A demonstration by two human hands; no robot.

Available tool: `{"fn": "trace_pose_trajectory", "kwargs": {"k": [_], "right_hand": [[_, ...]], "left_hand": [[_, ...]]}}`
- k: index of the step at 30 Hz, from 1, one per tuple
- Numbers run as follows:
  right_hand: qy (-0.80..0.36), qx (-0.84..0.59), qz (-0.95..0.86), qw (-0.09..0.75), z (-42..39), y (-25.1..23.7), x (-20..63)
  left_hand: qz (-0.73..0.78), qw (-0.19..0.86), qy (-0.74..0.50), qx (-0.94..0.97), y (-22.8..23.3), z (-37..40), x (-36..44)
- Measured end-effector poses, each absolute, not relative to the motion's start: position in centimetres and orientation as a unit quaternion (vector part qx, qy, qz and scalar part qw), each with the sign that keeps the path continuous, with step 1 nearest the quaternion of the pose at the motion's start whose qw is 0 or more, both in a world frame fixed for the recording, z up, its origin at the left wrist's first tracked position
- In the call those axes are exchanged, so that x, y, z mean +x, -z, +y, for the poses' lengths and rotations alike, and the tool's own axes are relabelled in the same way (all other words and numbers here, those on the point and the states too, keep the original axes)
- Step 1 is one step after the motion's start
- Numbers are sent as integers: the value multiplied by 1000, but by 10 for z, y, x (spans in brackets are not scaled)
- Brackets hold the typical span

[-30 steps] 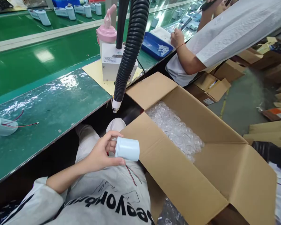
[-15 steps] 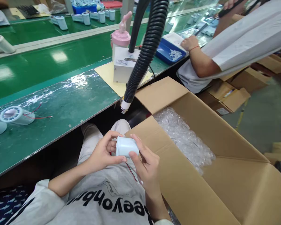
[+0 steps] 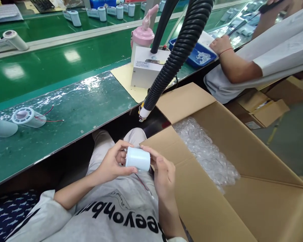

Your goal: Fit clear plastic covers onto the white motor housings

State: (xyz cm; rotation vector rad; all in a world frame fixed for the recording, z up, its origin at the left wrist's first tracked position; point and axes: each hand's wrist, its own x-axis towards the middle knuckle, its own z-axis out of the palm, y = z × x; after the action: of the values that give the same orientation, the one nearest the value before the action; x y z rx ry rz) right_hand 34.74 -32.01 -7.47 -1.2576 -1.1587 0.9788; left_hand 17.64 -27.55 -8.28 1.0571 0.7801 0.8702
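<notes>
Left hand (image 3: 111, 165) and right hand (image 3: 164, 173) grip a pale blue cylinder (image 3: 138, 159) beside the open cardboard box (image 3: 192, 201).

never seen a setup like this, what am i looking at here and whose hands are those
This is one view from a camera worn on a person's head, looking down at their own lap and hands. There is no robot. The left hand and the right hand together hold a small pale blue cylinder with thin red and dark wires trailing from it. Beside them, on the right, stands an open cardboard box with bubble wrap inside. In front runs a green workbench where two similar cylinders lie, along with a white box unit and a pink bottle. A black ribbed hose hangs down over the bench edge. The arm at upper right belongs to a co-worker.
</notes>
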Motion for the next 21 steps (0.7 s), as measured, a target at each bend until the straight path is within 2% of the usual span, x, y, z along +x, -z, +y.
{"fn": "trace_pose_trajectory", "kwargs": {"k": [6,10,14,17,21], "right_hand": [[-368,-552,-550,507,-318,69,343],[-345,-561,-529,535,-312,72,340],[-403,-569,-476,536,-311,80,348],[-470,-518,-473,535,-314,78,354],[-449,-520,-523,505,-319,72,353]], "left_hand": [[372,697,-386,476,84,-274,172],[387,700,-370,473,86,-275,173],[381,699,-363,484,87,-277,176],[377,693,-373,488,86,-275,177],[380,687,-380,489,83,-272,176]]}}
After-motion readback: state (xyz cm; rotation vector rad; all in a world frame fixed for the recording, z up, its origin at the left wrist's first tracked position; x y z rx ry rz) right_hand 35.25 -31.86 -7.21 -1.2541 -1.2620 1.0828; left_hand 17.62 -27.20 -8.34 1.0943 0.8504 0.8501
